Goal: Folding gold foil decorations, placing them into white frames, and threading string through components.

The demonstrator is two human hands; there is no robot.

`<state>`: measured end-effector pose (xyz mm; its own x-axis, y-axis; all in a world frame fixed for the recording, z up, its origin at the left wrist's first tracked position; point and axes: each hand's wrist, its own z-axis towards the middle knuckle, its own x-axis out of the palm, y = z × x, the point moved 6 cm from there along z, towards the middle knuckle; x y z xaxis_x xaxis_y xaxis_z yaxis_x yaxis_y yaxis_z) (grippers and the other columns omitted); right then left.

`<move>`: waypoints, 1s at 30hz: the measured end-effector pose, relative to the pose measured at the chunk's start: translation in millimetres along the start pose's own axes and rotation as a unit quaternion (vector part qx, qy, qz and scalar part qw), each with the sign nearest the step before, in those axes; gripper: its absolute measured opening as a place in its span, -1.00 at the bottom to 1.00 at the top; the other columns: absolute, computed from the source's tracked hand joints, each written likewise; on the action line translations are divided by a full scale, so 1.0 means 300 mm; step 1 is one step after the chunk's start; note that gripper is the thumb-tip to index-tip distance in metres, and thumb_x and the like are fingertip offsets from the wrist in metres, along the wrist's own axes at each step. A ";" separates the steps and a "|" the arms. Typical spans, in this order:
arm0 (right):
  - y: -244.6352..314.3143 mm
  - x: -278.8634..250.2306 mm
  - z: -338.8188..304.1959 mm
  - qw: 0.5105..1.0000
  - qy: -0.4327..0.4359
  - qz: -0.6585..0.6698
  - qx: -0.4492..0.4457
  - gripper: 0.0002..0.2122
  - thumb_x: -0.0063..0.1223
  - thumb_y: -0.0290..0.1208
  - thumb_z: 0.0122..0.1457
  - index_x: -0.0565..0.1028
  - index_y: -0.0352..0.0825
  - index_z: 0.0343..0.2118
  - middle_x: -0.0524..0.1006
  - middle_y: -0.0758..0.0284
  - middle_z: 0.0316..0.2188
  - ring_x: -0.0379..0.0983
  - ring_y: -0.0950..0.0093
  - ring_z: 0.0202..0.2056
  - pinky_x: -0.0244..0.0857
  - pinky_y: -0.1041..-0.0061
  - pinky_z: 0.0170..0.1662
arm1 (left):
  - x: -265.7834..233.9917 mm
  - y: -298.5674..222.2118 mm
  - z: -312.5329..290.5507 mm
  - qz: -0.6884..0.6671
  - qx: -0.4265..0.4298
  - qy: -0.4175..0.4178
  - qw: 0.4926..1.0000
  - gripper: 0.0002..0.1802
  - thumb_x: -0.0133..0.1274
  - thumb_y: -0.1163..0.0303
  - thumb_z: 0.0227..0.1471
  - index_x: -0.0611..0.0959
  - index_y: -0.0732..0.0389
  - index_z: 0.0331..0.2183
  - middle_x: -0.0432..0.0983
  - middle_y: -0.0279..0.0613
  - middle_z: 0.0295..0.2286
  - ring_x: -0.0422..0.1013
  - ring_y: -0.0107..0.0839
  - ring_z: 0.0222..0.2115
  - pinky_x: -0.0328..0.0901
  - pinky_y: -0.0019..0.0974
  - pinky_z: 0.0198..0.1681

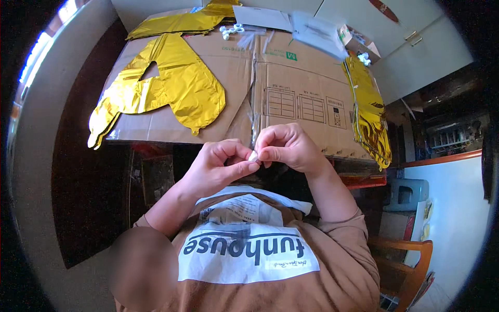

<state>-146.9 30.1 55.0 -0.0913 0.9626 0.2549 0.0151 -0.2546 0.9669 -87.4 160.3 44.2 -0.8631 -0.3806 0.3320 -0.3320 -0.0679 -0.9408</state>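
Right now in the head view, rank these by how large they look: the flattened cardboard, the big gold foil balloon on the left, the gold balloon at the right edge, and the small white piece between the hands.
1. Cardboard
2. Left balloon
3. Right balloon
4. White piece

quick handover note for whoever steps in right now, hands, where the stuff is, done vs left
Left hand: fingers pinched on a small white piece, held in front of the chest.
Right hand: pinching the same piece from the other side; both grips closed on it.
Things: flattened cardboard covers the table. An uninflated gold foil balloon lies on its left part, another gold balloon hangs over the right edge, a third lies at the far side beside small white pieces.
Done: balloons laid out flat.
Left: none looks inflated; the white piece is not yet attached to anything.
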 end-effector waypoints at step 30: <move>0.123 0.064 -0.034 0.957 -0.061 -0.249 -0.137 -0.81 0.30 -0.56 -0.13 0.50 -0.33 -0.44 0.51 0.40 -0.51 0.44 0.63 -0.43 0.31 0.62 -0.31 | 0.012 -0.047 0.012 -0.020 0.063 0.095 0.993 -0.89 -0.03 0.43 0.15 0.51 0.26 -0.34 0.35 -0.43 -0.38 0.23 -0.71 -0.40 0.13 -0.59 -0.36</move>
<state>-158.4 38.2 95.4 0.0969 0.9705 -0.2210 -0.2627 0.2391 0.9348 -84.5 156.6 58.5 -0.9105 -0.1946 0.3649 -0.3277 -0.1986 -0.9237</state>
